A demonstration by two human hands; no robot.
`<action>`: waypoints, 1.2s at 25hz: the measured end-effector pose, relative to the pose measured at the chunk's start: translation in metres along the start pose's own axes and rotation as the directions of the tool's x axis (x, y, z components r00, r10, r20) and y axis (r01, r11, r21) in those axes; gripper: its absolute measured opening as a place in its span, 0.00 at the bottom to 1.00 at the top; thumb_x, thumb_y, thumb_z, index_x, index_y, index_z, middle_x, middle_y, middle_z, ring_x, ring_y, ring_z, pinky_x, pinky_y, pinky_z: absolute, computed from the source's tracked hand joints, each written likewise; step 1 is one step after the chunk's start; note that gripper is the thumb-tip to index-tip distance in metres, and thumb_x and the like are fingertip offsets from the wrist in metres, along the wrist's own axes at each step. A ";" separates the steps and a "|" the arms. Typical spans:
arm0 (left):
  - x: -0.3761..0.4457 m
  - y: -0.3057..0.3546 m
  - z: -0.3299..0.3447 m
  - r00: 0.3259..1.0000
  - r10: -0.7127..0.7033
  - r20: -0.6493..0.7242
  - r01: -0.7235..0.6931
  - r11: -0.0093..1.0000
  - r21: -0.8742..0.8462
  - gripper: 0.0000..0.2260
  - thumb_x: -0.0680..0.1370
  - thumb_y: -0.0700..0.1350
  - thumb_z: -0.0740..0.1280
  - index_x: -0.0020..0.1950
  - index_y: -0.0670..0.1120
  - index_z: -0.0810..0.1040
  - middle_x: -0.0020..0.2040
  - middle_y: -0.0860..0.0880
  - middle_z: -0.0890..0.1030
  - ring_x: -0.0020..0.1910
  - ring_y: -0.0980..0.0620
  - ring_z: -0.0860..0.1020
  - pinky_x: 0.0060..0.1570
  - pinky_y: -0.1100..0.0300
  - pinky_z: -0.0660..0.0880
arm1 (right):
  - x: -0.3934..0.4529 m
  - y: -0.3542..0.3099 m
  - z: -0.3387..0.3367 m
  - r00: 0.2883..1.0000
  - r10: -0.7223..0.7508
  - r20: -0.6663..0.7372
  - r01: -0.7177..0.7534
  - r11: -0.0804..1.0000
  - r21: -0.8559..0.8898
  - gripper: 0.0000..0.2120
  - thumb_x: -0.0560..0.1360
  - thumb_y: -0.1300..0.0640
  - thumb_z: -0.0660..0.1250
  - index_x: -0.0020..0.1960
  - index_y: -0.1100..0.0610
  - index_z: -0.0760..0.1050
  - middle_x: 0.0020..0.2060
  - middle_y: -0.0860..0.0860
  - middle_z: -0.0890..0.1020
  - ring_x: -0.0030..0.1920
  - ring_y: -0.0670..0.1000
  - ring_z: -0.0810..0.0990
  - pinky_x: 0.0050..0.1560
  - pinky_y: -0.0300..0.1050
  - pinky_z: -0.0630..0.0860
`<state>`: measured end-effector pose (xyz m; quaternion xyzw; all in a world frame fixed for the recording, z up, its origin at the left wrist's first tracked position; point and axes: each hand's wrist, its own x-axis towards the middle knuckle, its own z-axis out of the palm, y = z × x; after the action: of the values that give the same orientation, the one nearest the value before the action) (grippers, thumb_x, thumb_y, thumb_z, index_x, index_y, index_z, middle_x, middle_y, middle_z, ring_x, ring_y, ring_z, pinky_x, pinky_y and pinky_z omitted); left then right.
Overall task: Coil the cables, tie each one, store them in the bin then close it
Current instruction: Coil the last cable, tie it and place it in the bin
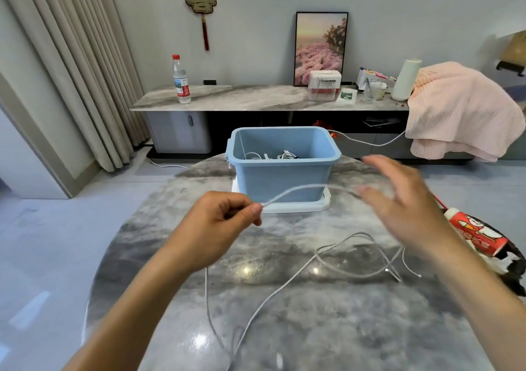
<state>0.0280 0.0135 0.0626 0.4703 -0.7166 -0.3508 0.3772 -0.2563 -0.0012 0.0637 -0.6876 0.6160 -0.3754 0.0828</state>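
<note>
A long white cable [287,281] lies in loose loops across the round marble table [313,328]. My left hand [225,219] pinches the cable between thumb and forefinger, just in front of the bin. From there a span of cable arcs right to my right hand [404,202], which is blurred, with fingers spread; the cable runs across its fingers. The open light-blue bin [284,168] stands at the far side of the table on its white lid [296,207]. Several white cables [270,155] lie inside it.
A red-and-white packet [478,234] lies at the table's right edge. Behind the table runs a long marble sideboard [242,98] with a water bottle [181,80], a framed picture [320,47], boxes and a pink cloth [461,108]. Another white cord [370,141] hangs behind the bin.
</note>
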 end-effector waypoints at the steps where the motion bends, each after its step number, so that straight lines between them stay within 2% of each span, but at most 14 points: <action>1: 0.000 0.003 0.009 0.999 0.036 0.028 -0.037 0.999 0.028 0.11 0.79 0.46 0.67 0.40 0.42 0.83 0.24 0.54 0.65 0.24 0.58 0.60 0.26 0.67 0.58 | -0.009 -0.021 0.008 0.983 -0.119 0.137 0.108 0.990 0.089 0.25 0.73 0.49 0.64 0.70 0.51 0.71 0.62 0.41 0.75 0.64 0.44 0.71 0.64 0.37 0.65; 3: 0.000 0.006 0.024 0.992 0.096 0.085 -0.096 0.995 0.000 0.11 0.78 0.46 0.68 0.40 0.42 0.83 0.26 0.50 0.71 0.27 0.58 0.66 0.28 0.65 0.64 | -0.025 -0.048 0.033 0.859 -0.348 0.376 0.281 0.934 0.221 0.18 0.78 0.51 0.64 0.67 0.48 0.72 0.52 0.39 0.80 0.53 0.43 0.79 0.57 0.39 0.73; 5: 0.001 0.006 0.022 0.996 0.066 0.054 -0.063 0.997 -0.051 0.14 0.76 0.51 0.69 0.36 0.43 0.82 0.26 0.45 0.71 0.27 0.56 0.66 0.28 0.62 0.64 | -0.029 -0.049 0.044 0.835 -0.415 0.361 0.282 0.887 0.367 0.08 0.83 0.56 0.60 0.56 0.53 0.77 0.34 0.44 0.78 0.33 0.43 0.77 0.38 0.38 0.73; 8: 0.001 0.000 -0.002 0.995 -0.101 -0.026 0.096 0.983 -0.159 0.20 0.75 0.58 0.69 0.30 0.46 0.77 0.24 0.51 0.62 0.24 0.54 0.57 0.25 0.62 0.55 | -0.002 -0.023 0.011 0.998 0.005 0.058 -0.041 0.770 0.636 0.11 0.84 0.60 0.57 0.50 0.58 0.78 0.26 0.47 0.72 0.23 0.40 0.65 0.25 0.31 0.61; 11: -0.001 -0.001 -0.019 0.988 -0.157 -0.011 0.153 0.972 -0.178 0.23 0.78 0.58 0.66 0.28 0.46 0.72 0.24 0.51 0.60 0.24 0.54 0.56 0.24 0.63 0.55 | 0.021 0.014 -0.023 0.896 0.430 -0.113 -0.171 0.567 0.805 0.12 0.84 0.59 0.57 0.47 0.57 0.77 0.25 0.48 0.71 0.19 0.41 0.57 0.20 0.33 0.52; 13: -0.001 0.001 -0.021 0.983 -0.182 0.026 0.184 0.970 -0.162 0.22 0.79 0.56 0.62 0.29 0.45 0.73 0.25 0.51 0.60 0.24 0.55 0.56 0.24 0.64 0.56 | 0.020 0.043 -0.022 0.814 0.569 -0.120 -0.295 0.582 0.758 0.12 0.84 0.59 0.56 0.48 0.60 0.77 0.28 0.51 0.69 0.18 0.42 0.57 0.21 0.33 0.52; 15: -0.003 0.002 -0.019 0.976 -0.209 0.059 0.215 0.967 -0.139 0.20 0.78 0.55 0.63 0.30 0.44 0.74 0.24 0.52 0.60 0.24 0.55 0.56 0.24 0.64 0.56 | 0.016 0.069 -0.015 0.782 0.615 -0.102 -0.494 0.711 0.500 0.12 0.83 0.58 0.58 0.56 0.61 0.78 0.34 0.54 0.75 0.23 0.46 0.68 0.24 0.36 0.62; 16: -0.004 0.003 -0.016 0.972 -0.221 0.075 0.231 0.955 -0.188 0.20 0.77 0.55 0.63 0.31 0.45 0.73 0.25 0.52 0.60 0.24 0.55 0.55 0.24 0.64 0.55 | 0.011 0.071 -0.012 0.810 0.582 -0.069 -0.564 0.807 0.174 0.12 0.81 0.57 0.60 0.61 0.59 0.77 0.42 0.55 0.80 0.33 0.50 0.76 0.32 0.41 0.71; 18: -0.006 0.007 -0.008 0.967 -0.225 0.118 0.252 0.910 -0.329 0.17 0.76 0.54 0.64 0.32 0.44 0.74 0.26 0.52 0.58 0.25 0.55 0.53 0.24 0.64 0.53 | -0.001 0.054 0.002 0.929 0.346 0.133 -0.298 0.910 -0.287 0.26 0.76 0.56 0.66 0.73 0.52 0.67 0.68 0.54 0.74 0.64 0.57 0.73 0.63 0.50 0.72; 20: -0.006 0.013 0.003 0.954 -0.219 0.205 0.291 0.841 -0.457 0.14 0.76 0.50 0.66 0.35 0.43 0.76 0.28 0.51 0.56 0.26 0.54 0.52 0.26 0.63 0.50 | -0.019 0.009 0.023 0.938 -0.034 0.344 0.069 0.994 -0.090 0.37 0.73 0.51 0.66 0.79 0.48 0.56 0.77 0.46 0.61 0.76 0.48 0.58 0.74 0.40 0.55; 23: -0.006 0.019 0.010 0.908 -0.135 0.396 0.374 0.686 -0.624 0.08 0.76 0.43 0.65 0.42 0.40 0.79 0.29 0.49 0.59 0.27 0.55 0.53 0.26 0.63 0.51 | -0.035 -0.044 0.056 0.894 -0.364 0.261 0.322 0.927 0.192 0.26 0.79 0.47 0.60 0.76 0.47 0.62 0.68 0.40 0.71 0.69 0.41 0.67 0.69 0.37 0.62; 25: -0.009 0.021 0.011 0.907 -0.047 0.418 0.366 0.581 -0.727 0.08 0.76 0.42 0.62 0.44 0.40 0.79 0.29 0.50 0.62 0.26 0.56 0.56 0.26 0.64 0.55 | -0.033 -0.040 0.069 0.934 -0.339 0.115 0.298 0.915 0.271 0.14 0.82 0.48 0.56 0.63 0.49 0.75 0.47 0.42 0.79 0.48 0.45 0.78 0.51 0.42 0.73; 27: -0.009 0.023 0.019 0.966 -0.025 0.259 0.246 0.405 -0.880 0.07 0.78 0.42 0.63 0.44 0.41 0.78 0.29 0.51 0.65 0.25 0.57 0.61 0.25 0.65 0.60 | -0.035 -0.040 0.074 0.974 -0.178 0.144 0.091 0.878 0.469 0.11 0.82 0.48 0.57 0.49 0.47 0.76 0.30 0.45 0.73 0.30 0.45 0.71 0.34 0.45 0.68; 30: 0.000 0.016 0.030 0.965 -0.256 -0.061 0.002 0.240 -0.971 0.07 0.78 0.46 0.64 0.45 0.44 0.77 0.30 0.52 0.70 0.26 0.57 0.69 0.33 0.64 0.70 | -0.059 -0.061 0.091 0.936 -0.168 0.311 0.025 0.909 0.415 0.10 0.83 0.46 0.56 0.48 0.47 0.73 0.30 0.45 0.74 0.30 0.43 0.70 0.35 0.47 0.69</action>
<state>-0.0049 0.0226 0.0624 0.2326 -0.2669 -0.6937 0.6272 -0.1503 0.0349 0.0103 -0.7397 0.4659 -0.3742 0.3093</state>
